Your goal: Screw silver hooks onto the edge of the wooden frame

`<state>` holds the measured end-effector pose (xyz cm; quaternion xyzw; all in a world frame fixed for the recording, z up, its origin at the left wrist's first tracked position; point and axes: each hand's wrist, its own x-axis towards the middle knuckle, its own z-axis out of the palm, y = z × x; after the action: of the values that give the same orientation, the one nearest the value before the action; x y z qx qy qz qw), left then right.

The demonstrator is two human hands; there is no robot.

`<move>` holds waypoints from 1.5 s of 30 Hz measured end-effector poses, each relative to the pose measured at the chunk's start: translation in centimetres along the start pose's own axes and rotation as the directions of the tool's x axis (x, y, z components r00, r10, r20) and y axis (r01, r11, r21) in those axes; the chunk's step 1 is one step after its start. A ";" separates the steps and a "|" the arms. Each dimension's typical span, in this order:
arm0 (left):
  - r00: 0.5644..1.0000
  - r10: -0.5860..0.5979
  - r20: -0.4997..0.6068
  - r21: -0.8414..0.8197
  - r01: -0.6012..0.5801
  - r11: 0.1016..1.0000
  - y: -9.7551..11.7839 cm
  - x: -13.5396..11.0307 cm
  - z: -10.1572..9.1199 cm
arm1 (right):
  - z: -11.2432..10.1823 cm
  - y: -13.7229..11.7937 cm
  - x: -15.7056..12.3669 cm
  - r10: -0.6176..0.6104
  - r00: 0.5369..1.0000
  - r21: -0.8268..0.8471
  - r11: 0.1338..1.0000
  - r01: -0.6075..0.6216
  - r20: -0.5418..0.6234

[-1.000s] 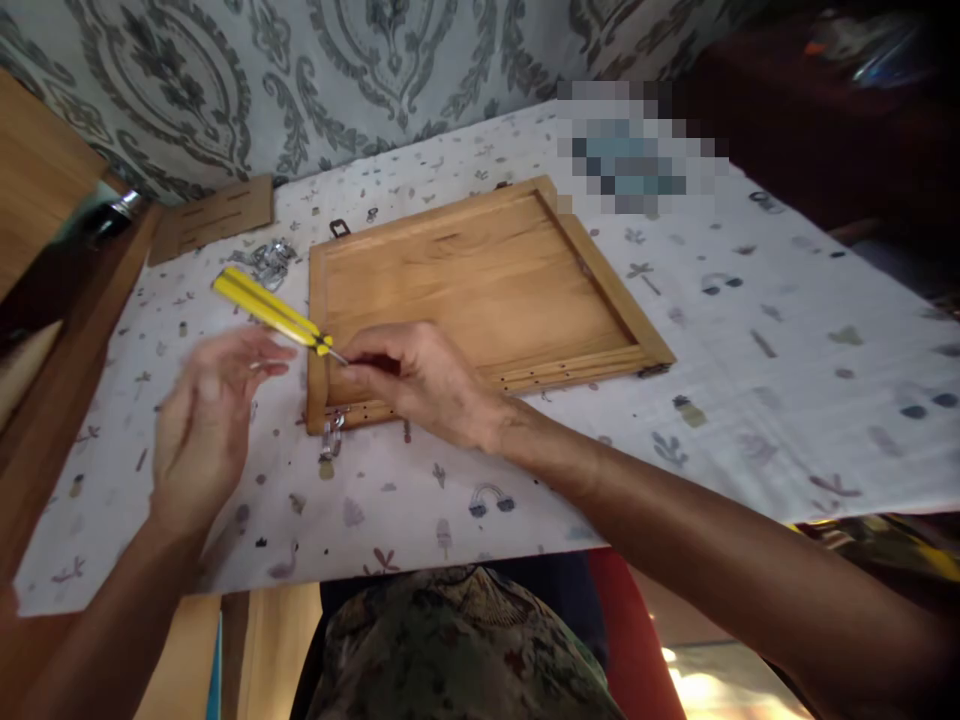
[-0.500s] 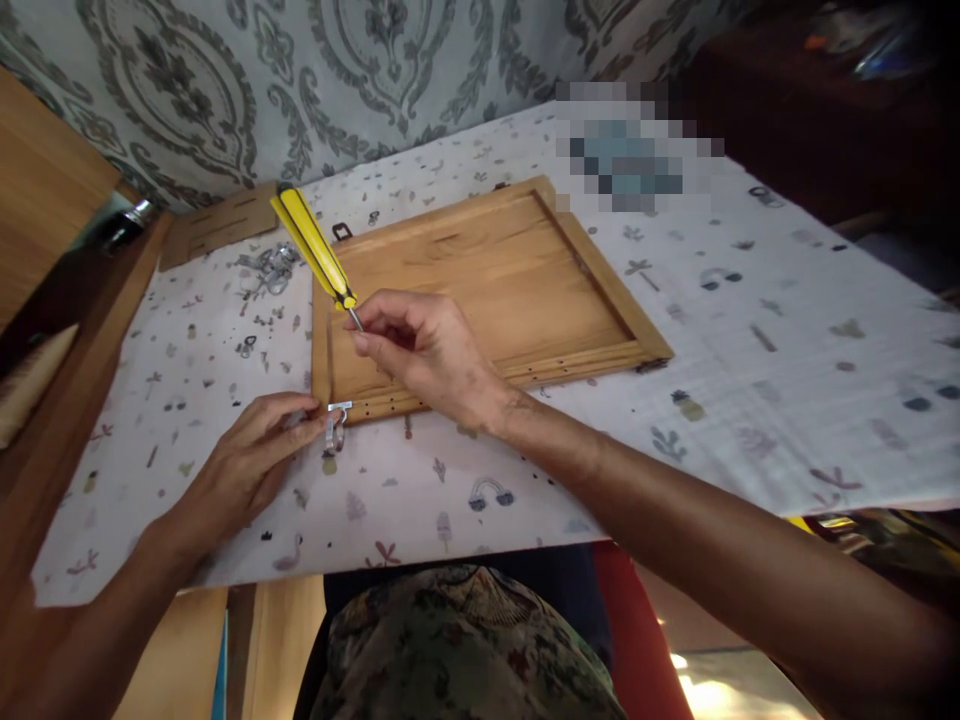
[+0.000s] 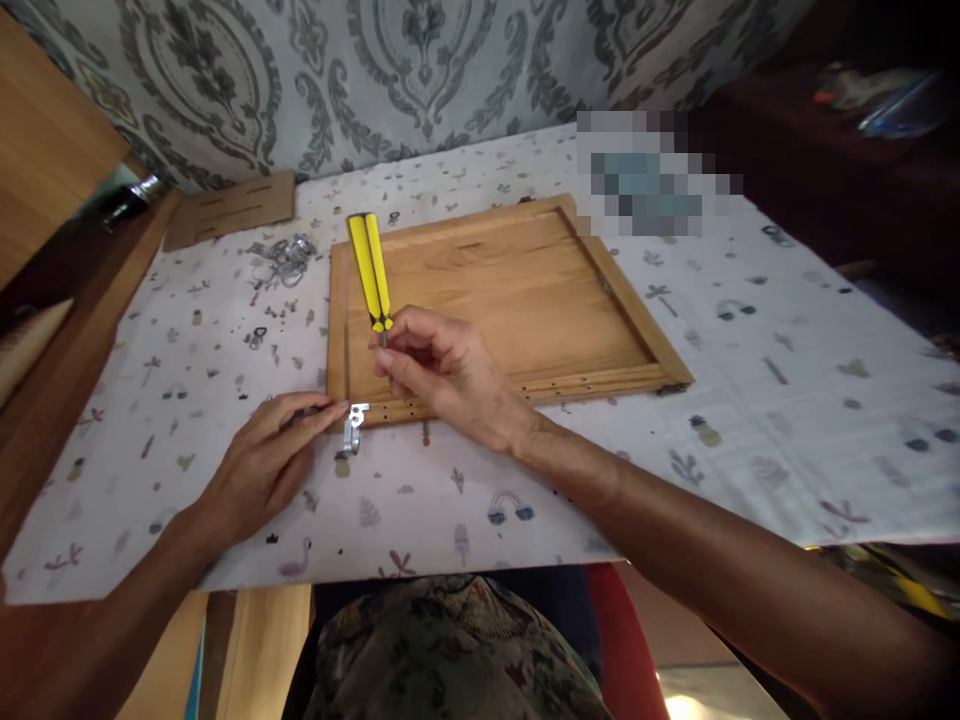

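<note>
A wooden panel with a raised frame lies on the patterned tablecloth. At its near left corner sits a small silver metal hinge, partly hanging over the near edge. My left hand grips at that corner, fingertips on the frame's side and the hinge's left edge. A yellow-handled screwdriver stands nearly upright, handle up. My right hand pinches its metal shaft just below the handle, above the frame's near strip. Its tip is hard to make out near the strip, beside the hinge.
A pile of metal fittings and scattered small dark parts lie left of the panel. Behind them is a piece of brown cardboard. A blurred-out object lies at the back right. Patterned fabric hangs behind the table.
My right hand has lowered a little, and the screwdriver has turned from leaning left to nearly upright. The hinge now shows its flat face. The whole view has shifted slightly.
</note>
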<state>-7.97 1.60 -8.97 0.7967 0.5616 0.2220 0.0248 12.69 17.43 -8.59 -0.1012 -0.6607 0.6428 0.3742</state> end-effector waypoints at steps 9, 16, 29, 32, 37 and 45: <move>0.913 -0.304 -0.274 -0.459 0.154 0.875 2.1 5.4 -2.0 | 1.6 0.4 -0.3 0.085 0.992 0.100 0.991 -0.094 0.092; 0.896 -0.339 -0.286 -0.876 -0.101 0.471 5.3 12.4 -2.7 | 2.7 1.3 0.0 0.019 0.994 0.091 0.995 -0.030 0.111; 0.666 -0.647 -0.371 -0.923 -0.187 0.337 5.6 12.2 -2.8 | -0.2 0.8 0.0 -0.006 0.986 -0.579 0.809 0.105 0.169; 0.639 -0.655 -0.402 -0.910 -0.201 0.363 6.3 12.4 -3.0 | -0.2 0.6 -0.1 0.006 0.962 -0.606 0.778 0.167 0.273; 0.645 -0.647 -0.408 -0.905 -0.189 0.382 6.3 12.2 -2.9 | -0.2 0.4 -0.2 0.024 0.950 -0.612 0.769 0.182 0.312; 0.662 -0.617 -0.425 -0.895 -0.208 0.394 6.1 12.1 -2.5 | -0.1 0.5 -0.2 0.043 0.947 -0.638 0.749 0.180 0.318</move>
<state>-0.26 9.77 -0.97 0.4127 0.4168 0.7683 0.2563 12.77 17.46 -9.12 -0.0988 -0.8984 0.3618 0.2285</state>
